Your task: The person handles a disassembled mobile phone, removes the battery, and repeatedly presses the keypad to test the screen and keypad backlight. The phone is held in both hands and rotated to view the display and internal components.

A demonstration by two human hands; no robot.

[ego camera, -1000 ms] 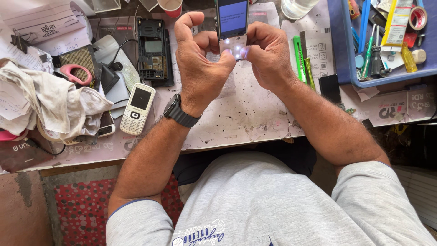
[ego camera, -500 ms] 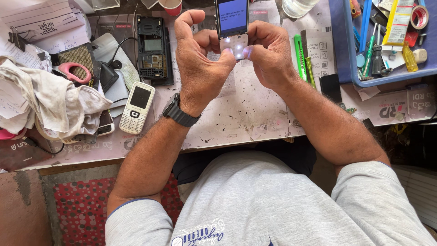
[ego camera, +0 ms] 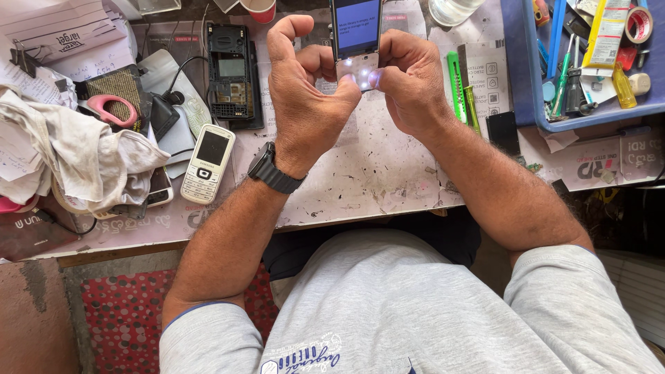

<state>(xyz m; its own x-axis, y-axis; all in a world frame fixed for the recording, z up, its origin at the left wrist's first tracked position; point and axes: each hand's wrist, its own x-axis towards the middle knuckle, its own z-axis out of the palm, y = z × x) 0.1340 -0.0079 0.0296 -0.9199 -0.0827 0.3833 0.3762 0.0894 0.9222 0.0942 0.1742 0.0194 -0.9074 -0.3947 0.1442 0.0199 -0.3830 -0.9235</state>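
Note:
A small bar phone [ego camera: 357,34] with a lit blue screen and a glowing white keypad is held upright above the workbench. My left hand [ego camera: 305,104], with a black watch on its wrist, grips the phone's lower left side, thumb on the keypad and index finger raised. My right hand [ego camera: 409,83] grips the lower right side, its thumb also pressing the keys. Both forearms reach up from my grey shirt.
A white bar phone [ego camera: 208,163] lies to the left, beside an opened black phone [ego camera: 232,73], a crumpled cloth [ego camera: 83,159] and pink-handled scissors [ego camera: 114,107]. A blue tray [ego camera: 526,97] with screwdrivers and tape stands right. A green cutter [ego camera: 455,76] and a black battery [ego camera: 502,131] lie near my right wrist.

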